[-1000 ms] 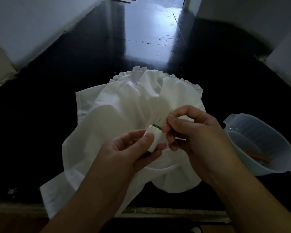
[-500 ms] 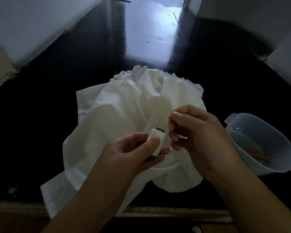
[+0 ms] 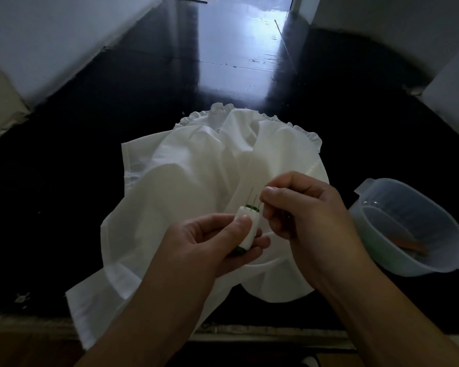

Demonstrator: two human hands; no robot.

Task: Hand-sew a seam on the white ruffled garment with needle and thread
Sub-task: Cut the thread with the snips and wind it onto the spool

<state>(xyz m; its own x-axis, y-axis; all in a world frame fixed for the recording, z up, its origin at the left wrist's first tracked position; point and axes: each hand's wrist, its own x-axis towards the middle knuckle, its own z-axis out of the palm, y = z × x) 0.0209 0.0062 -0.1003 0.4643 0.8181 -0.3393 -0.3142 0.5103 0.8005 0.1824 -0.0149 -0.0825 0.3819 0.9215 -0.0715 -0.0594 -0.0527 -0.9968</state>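
Note:
The white ruffled garment point(image 3: 196, 170) lies crumpled on the black floor, its frilled edge at the far side. My left hand point(image 3: 210, 245) grips a small white thread spool point(image 3: 248, 229) with green ends, held tilted over the cloth. Thin needles point(image 3: 251, 197) stick up out of the spool's top end. My right hand point(image 3: 305, 210) is just right of the spool, thumb and forefinger pinched together at one needle by the spool's top. The thread itself is too fine to make out.
A translucent plastic bowl point(image 3: 435, 207) with a brownish object inside sits on the floor at the right, close to my right wrist. White walls flank the dark glossy floor point(image 3: 90, 128). A ledge runs along the near edge below the garment.
My right hand, which held a needle slanted above the spool, has come down beside the spool's top. The needle now stands upright in the spool. My left hand barely shifted.

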